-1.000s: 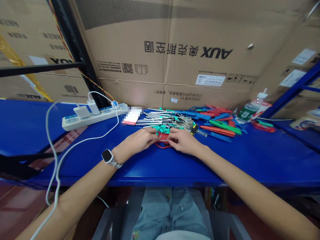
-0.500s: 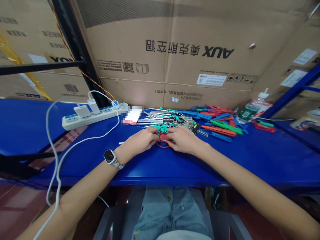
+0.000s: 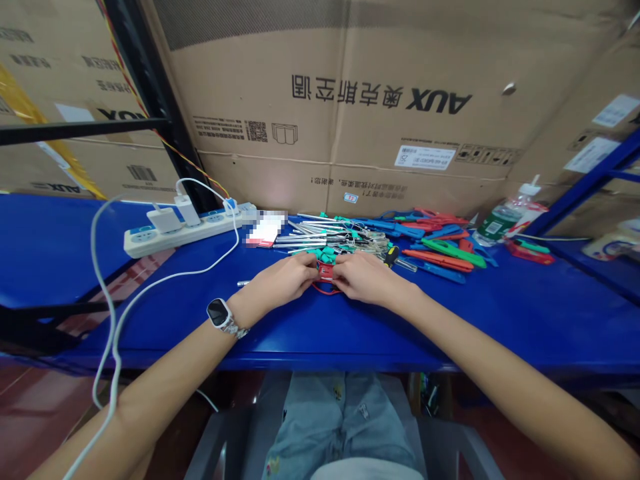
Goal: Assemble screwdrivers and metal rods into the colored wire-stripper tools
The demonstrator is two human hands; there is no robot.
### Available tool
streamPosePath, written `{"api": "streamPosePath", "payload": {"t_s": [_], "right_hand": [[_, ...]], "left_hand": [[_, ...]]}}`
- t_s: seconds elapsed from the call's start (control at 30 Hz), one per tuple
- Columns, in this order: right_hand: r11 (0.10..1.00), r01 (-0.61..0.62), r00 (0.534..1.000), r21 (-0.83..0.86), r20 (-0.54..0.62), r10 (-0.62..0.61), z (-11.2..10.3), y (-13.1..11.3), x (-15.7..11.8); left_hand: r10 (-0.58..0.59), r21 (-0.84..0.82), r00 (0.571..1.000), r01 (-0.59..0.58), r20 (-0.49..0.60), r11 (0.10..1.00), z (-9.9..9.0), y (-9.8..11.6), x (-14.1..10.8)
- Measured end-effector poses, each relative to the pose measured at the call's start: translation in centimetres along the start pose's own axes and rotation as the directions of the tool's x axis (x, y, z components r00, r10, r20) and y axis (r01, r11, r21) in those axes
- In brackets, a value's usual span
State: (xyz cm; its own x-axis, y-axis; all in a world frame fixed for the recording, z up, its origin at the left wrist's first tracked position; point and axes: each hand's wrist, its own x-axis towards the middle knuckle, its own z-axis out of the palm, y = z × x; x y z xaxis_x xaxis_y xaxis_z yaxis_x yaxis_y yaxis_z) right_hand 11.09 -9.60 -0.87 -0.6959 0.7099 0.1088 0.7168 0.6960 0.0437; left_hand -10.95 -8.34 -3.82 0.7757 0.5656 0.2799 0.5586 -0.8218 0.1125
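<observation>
A small red object (image 3: 326, 272) with a thin red cord or loop below it is held between my two hands, low over the blue table (image 3: 310, 333). My left hand (image 3: 291, 277) pinches its left side, and my right hand (image 3: 361, 277) grips its right side. Fingers cover both of its ends. Just beyond the hands lies a pile of metal rods (image 3: 320, 238) with teal pieces (image 3: 327, 255) among them. Next to my right hand is a yellow-and-black handle (image 3: 391, 256).
Red, blue and green plastic tools (image 3: 440, 250) lie to the right, with a bottle (image 3: 500, 220) behind them. A white power strip (image 3: 193, 231) and its cable are at the left. A large cardboard box (image 3: 325, 147) stands behind the table.
</observation>
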Motion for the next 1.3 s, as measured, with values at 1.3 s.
{"api": "streamPosePath", "payload": {"t_s": [1.3], "right_hand": [[0.994, -0.077, 0.996, 0.082, 0.058, 0.073, -0.7, -0.6, -0.1]], "left_hand": [[-0.03, -0.34, 0.999, 0.021, -0.024, 0.94, 0.4, -0.8, 1.8]]}}
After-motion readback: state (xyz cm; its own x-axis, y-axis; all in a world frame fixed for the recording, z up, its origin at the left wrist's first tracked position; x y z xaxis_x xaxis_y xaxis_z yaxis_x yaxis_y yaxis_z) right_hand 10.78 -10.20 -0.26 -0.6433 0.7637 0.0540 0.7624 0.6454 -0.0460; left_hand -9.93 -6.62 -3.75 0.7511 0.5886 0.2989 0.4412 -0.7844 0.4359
